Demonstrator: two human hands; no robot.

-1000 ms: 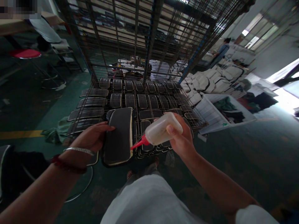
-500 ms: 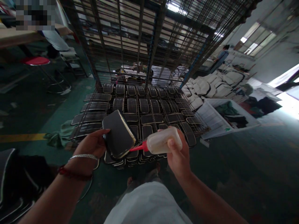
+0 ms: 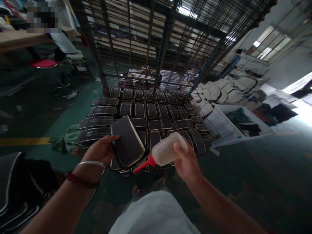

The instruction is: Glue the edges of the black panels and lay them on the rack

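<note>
My left hand (image 3: 104, 150) grips the left edge of a dark, rounded rectangular panel (image 3: 127, 141), thumb on its face. A pale cream line runs along the panel's right and lower edges. My right hand (image 3: 186, 159) is wrapped round a translucent squeeze bottle (image 3: 168, 149) with a red nozzle (image 3: 143, 163). The bottle tilts down to the left, and the nozzle's tip lies just below the panel's lower right edge, seemingly apart from it. Below both hands, many similar dark panels (image 3: 159, 124) lie in rows on a wire rack.
Wire rack shelves (image 3: 156, 45) rise tilted behind the panels. At right stands a white bin (image 3: 219, 130) with cloth inside, near piled white pieces (image 3: 219, 91). More dark panels (image 3: 14, 185) are stacked at lower left. A red stool (image 3: 42, 63) and seated person are at upper left.
The bottle's nozzle has come away from the panel's edge and now points more steeply down, below it. The panel remains in my left hand, and the view has shifted slightly.
</note>
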